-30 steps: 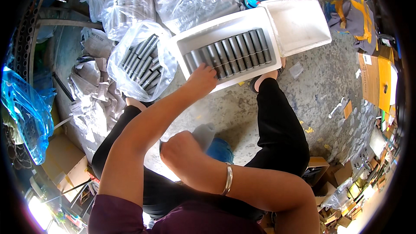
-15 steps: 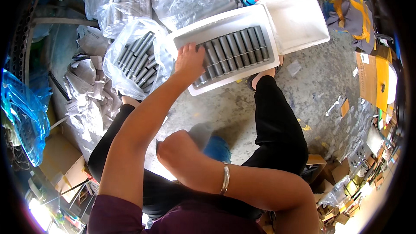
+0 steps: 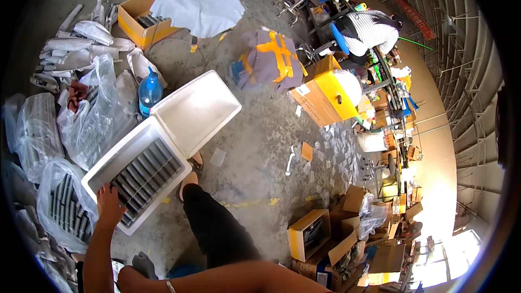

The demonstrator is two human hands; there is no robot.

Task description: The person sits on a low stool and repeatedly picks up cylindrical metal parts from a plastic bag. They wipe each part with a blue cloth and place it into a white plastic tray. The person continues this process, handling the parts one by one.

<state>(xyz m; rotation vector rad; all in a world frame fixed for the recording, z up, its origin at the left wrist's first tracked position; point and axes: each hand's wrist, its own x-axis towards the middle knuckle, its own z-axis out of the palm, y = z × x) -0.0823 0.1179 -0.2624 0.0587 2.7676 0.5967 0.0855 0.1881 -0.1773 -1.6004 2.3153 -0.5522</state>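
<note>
I have my left hand (image 3: 110,202) flat and open on the grey tubes (image 3: 145,176) in the white foam box (image 3: 114,157), mid-packing by my guess. My right hand (image 3: 142,266) sits low beside my knee; I cannot tell its grip. Next I'd want another tube from the bag (image 3: 62,206) left of the box.

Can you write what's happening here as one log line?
left hand: on grey bars in white box | right hand: low, grip unclear | lid: open | bag: beside box

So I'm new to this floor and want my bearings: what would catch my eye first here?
First the open white foam box at centre left, with a row of dark grey tubes packed in it; the left hand rests at its near end. Left of it lie clear plastic bags of the same tubes. Further back stands a yellow carton, with people at workbenches behind it.
</note>
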